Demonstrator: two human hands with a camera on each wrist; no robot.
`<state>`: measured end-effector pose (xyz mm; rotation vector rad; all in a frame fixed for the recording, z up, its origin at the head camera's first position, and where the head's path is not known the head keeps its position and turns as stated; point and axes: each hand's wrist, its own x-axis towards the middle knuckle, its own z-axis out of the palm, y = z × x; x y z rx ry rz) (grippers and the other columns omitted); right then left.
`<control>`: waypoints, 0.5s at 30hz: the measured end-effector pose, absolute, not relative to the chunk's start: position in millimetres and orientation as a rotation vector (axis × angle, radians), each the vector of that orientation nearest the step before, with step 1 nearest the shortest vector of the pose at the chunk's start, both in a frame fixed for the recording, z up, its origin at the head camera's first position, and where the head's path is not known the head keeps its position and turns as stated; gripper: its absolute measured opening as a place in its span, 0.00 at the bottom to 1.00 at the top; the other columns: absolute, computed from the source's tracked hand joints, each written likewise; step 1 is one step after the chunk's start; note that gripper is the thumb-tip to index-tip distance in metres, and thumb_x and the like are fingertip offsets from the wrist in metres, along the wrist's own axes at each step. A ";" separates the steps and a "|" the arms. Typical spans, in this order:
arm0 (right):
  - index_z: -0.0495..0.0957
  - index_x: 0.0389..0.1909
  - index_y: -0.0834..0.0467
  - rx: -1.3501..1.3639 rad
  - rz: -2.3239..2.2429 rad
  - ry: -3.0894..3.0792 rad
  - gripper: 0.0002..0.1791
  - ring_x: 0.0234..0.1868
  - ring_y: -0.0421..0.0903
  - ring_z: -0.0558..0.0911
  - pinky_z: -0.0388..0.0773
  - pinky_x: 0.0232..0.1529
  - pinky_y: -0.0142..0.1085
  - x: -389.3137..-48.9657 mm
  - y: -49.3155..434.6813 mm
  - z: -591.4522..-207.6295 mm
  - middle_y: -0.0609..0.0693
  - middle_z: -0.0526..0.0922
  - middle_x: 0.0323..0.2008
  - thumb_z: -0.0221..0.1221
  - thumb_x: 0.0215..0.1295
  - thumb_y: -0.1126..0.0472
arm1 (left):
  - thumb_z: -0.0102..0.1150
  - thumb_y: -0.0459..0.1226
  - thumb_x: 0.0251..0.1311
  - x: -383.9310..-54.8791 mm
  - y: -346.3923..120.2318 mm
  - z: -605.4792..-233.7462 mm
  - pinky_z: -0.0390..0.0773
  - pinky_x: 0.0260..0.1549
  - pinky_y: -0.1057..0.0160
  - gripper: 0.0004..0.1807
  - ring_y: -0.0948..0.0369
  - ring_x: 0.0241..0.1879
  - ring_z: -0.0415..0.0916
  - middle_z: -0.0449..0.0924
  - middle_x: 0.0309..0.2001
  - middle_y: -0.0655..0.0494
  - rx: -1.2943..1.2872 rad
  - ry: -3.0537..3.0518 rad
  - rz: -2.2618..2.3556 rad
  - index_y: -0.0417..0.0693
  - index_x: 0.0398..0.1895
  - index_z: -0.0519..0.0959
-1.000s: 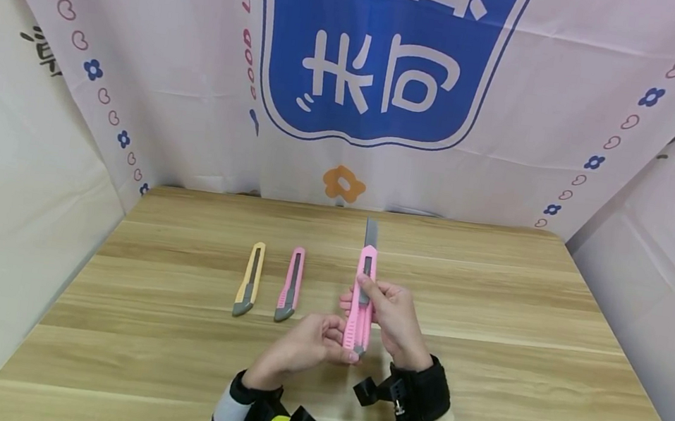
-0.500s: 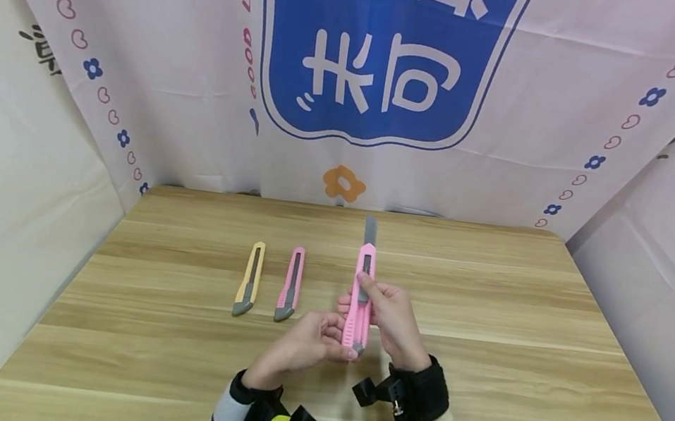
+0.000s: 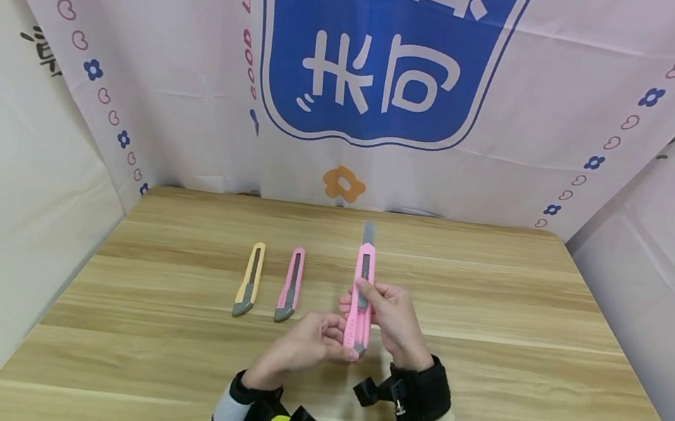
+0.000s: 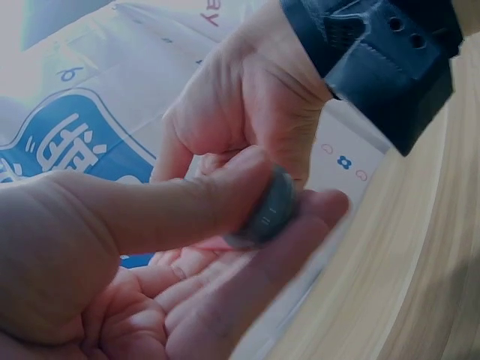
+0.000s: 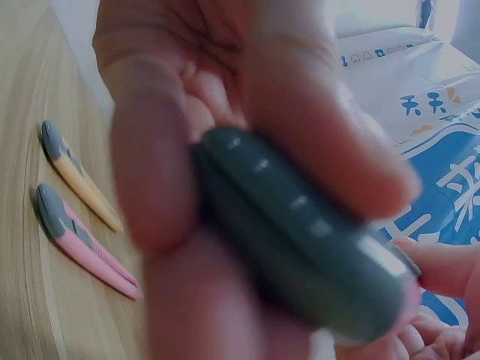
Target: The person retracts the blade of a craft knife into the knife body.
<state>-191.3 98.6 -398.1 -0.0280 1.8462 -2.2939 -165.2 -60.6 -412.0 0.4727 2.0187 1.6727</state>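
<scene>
A pink utility knife (image 3: 361, 292) with its grey blade (image 3: 369, 233) extended points away from me, held above the table between both hands. My right hand (image 3: 392, 317) grips the middle of its handle, thumb on the grey slider (image 3: 362, 300). My left hand (image 3: 310, 341) pinches the near end between thumb and fingers. That grey end cap (image 4: 268, 210) shows close up in the left wrist view, where the blade is hidden. To the left, a yellow utility knife (image 3: 250, 277) and another pink utility knife (image 3: 291, 283) lie side by side, no blade showing.
The wooden table (image 3: 514, 376) fills the lower view. A white cloth banner (image 3: 201, 79) with a blue sign hangs behind its far edge, and pale cloths stand at both sides. Each wrist wears a black strap with a camera (image 3: 422, 392).
My right thumb has slid slightly toward me with the slider, and less of the blade sticks out. My left hand keeps its pinch. The two lying knives have not moved.
</scene>
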 end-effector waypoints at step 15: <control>0.75 0.48 0.75 0.016 -2.249 1.892 0.24 0.33 0.43 0.86 0.85 0.33 0.29 -192.5 100.4 -398.6 0.46 0.88 0.26 0.53 0.68 0.55 | 0.66 0.31 0.49 -166.5 -61.1 -411.1 0.83 0.42 0.58 0.20 0.57 0.36 0.82 0.84 0.40 0.37 0.403 2.092 1.648 0.32 0.46 0.77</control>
